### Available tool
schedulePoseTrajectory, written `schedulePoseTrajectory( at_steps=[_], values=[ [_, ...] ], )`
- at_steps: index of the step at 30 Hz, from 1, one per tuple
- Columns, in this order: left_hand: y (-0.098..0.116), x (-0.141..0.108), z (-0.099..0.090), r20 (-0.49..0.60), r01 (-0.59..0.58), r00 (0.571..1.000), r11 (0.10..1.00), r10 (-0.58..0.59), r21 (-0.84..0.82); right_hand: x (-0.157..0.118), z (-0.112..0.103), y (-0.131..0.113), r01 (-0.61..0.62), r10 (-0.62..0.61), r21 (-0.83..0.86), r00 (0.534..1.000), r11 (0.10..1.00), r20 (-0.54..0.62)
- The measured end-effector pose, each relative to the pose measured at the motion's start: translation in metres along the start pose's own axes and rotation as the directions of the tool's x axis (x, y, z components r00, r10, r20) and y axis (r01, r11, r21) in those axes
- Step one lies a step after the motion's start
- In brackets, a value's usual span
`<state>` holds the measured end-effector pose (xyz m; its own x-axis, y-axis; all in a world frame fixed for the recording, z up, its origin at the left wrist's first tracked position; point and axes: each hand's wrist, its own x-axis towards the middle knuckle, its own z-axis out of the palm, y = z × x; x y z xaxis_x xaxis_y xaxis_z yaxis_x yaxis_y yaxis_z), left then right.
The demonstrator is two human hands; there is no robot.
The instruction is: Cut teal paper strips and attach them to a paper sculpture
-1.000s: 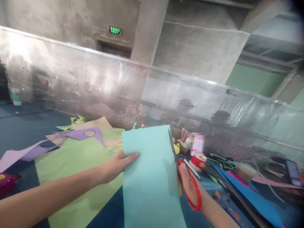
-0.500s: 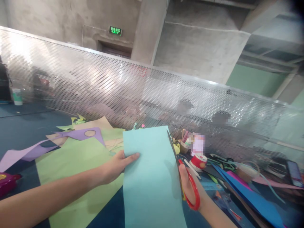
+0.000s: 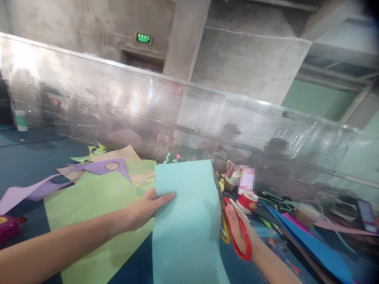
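My left hand (image 3: pixel 149 207) pinches the left edge of a light blue sheet (image 3: pixel 186 209), with the thumb lying on its front face. The sheet stands up towards me, and its lower part bends and runs out of view. In my right hand (image 3: pixel 235 223) is a pair of scissors (image 3: pixel 243 242) with red and yellow handle loops. Their dark blades run along the sheet's right edge, tips near its top right corner; part of the blades is hidden behind the sheet. A green sheet (image 3: pixel 97 213) lies under my left forearm.
Purple cut-out scraps (image 3: pixel 118 165) lie behind the green sheet. To the right are a red ribbon spool (image 3: pixel 248 201), blue sheets (image 3: pixel 310 240) and a phone (image 3: pixel 366 215). A magenta object (image 3: pixel 10 228) sits at far left. A perforated metal panel (image 3: pixel 118 94) stands behind.
The light blue sheet has shifted slightly down and its lower part curves more. The scissors have moved a little right, and more of their yellow loop shows. My left hand has hardly moved.
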<state>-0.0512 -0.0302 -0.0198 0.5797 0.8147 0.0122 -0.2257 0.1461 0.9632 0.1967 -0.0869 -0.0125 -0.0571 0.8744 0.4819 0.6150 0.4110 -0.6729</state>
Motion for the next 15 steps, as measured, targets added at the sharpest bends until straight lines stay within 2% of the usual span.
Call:
schedulePoseTrajectory(
  at_steps=[3, 10, 15],
  values=[
    [-0.0010, -0.0005, 0.0012, 0.006, -0.002, 1.000, 1.000, 0.002, -0.003, 0.0004, -0.0018, -0.0027, -0.034, 0.034, 0.006, 0.998, 0.999, 0.054],
    [-0.0005, -0.0010, 0.0030, -0.005, 0.004, 1.000, 1.000, -0.004, -0.019, -0.0009, -0.0069, -0.0060, -0.014, 0.016, -0.072, 0.999, 0.997, 0.038],
    [-0.0009, -0.0019, 0.0043, -0.022, 0.013, 1.000, 1.000, -0.013, -0.024, 0.0001, -0.0079, -0.0052, 0.011, -0.010, -0.052, 1.000, 0.999, 0.013]
  ],
)
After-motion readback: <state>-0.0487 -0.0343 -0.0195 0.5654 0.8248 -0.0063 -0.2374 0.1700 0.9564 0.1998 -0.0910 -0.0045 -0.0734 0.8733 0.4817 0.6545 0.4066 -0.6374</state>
